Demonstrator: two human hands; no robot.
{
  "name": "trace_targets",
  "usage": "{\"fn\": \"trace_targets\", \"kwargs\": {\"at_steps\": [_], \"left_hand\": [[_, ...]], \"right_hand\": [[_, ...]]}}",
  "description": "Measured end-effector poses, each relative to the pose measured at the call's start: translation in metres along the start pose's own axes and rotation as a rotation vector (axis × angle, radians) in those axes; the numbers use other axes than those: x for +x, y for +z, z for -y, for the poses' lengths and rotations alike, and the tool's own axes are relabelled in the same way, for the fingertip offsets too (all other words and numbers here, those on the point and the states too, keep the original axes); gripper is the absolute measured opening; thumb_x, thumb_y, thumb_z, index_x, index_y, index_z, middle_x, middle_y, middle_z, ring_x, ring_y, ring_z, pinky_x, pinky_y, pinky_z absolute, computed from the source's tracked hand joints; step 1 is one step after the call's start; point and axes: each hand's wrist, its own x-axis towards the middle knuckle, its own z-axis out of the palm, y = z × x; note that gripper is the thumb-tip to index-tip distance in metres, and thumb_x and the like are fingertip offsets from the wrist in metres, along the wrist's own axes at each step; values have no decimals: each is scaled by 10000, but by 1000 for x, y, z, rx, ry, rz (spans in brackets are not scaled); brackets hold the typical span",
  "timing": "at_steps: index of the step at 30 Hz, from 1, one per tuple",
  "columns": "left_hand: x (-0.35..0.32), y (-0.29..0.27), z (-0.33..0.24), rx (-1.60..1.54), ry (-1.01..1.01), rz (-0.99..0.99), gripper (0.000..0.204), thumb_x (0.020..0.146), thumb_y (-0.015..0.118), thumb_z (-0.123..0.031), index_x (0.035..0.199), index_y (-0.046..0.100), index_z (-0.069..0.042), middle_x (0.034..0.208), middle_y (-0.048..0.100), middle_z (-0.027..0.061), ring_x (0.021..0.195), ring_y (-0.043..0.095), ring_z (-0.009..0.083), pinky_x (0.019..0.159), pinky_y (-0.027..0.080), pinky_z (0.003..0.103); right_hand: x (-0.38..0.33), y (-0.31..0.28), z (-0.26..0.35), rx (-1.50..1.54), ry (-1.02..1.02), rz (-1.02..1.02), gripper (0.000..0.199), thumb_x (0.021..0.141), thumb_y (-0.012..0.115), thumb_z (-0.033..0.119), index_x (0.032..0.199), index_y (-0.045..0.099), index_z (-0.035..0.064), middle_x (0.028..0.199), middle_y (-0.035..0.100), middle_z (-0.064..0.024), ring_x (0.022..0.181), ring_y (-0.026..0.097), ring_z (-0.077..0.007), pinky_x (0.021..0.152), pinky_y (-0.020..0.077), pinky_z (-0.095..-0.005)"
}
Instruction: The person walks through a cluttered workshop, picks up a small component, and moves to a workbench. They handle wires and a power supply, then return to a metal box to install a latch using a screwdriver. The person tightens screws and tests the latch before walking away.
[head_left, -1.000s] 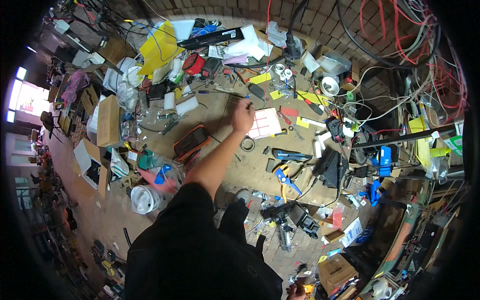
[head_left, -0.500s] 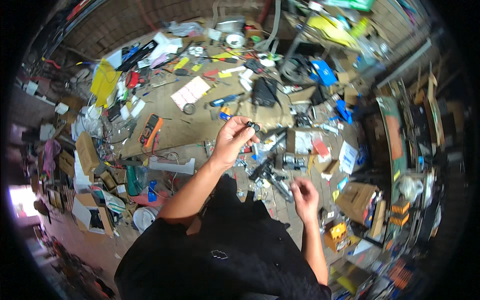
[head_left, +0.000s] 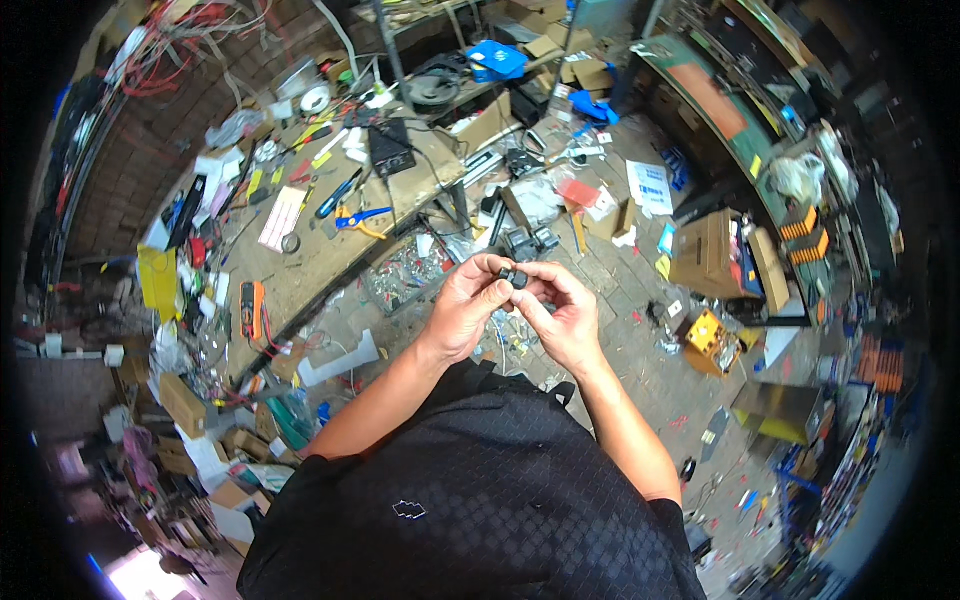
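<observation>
Fabric of a black patterned shirt (head_left: 470, 500) filled the nearest part of the view, with both bare forearms rising out of it toward the middle. The left hand (head_left: 470, 305) and the right hand (head_left: 562, 310) met in front of the chest, fingertips together. Between them sat a small black part (head_left: 508, 273), pinched by the left thumb and fingers from one side and by the right fingers from the other, so both hands were closed on it; what kind of part it was could not be told at this size. It was held in the air above the brick floor (head_left: 640, 350), clear of everything else.

Just beyond the hands, a heap of small metal pieces (head_left: 405, 275) lay by the edge of the wooden surface (head_left: 320, 250). Farther along that surface lay an orange multimeter (head_left: 252, 308), blue-handled pliers (head_left: 337, 194), orange-handled scissors (head_left: 358, 218) and a white ruled sheet (head_left: 281, 217), with a black box (head_left: 390, 148) behind them. To the right, well apart from the hands, a yellow box (head_left: 710, 338) and a brown cardboard box (head_left: 710, 255) stood on the floor. A blue cloth (head_left: 497, 58) lay farthest off, near the top.
</observation>
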Motion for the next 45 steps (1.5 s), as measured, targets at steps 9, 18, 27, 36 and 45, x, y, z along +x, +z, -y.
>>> {"fn": "trace_targets", "kwargs": {"at_steps": [9,18,27,36,45], "left_hand": [[44,1,-10,204,-154,284,249,976,678,-67,1204,586,-24,1088,668,43,948,629,103,800,515,254],[62,5,-26,355,-189,433,261,996,629,-42,1239,566,28,1122,682,95,1013,676,144,913,560,284],[54,-20,-20,378,-172,367,264,957,687,-75,1194,609,10,1069,691,73,960,673,129,860,565,293],[-4,-57,-14,300,-270,83,229,954,704,-111,1127,613,8,1059,682,66,941,651,120,810,547,284],[-57,-85,-22,343,-113,47,164,963,702,-123,1048,633,0,958,696,47,867,640,105,756,531,277]], "right_hand": [[-13,-7,-2,75,83,-253,277,944,686,9,1213,634,-28,960,701,-55,862,703,-119,792,572,-263],[-13,4,-6,2,68,-412,235,933,701,20,1165,687,-11,961,696,-55,897,691,-124,804,558,-259],[-14,21,-11,-368,-2,-411,242,891,718,-5,1132,712,-31,1010,683,-85,916,658,-152,809,526,-262],[-19,34,-33,-449,12,-56,232,887,721,-13,1117,697,-18,967,662,-58,842,630,-125,764,524,-262],[-23,59,-38,-326,172,232,94,889,734,31,942,659,9,774,634,-17,697,591,-87,667,502,-255]]}}
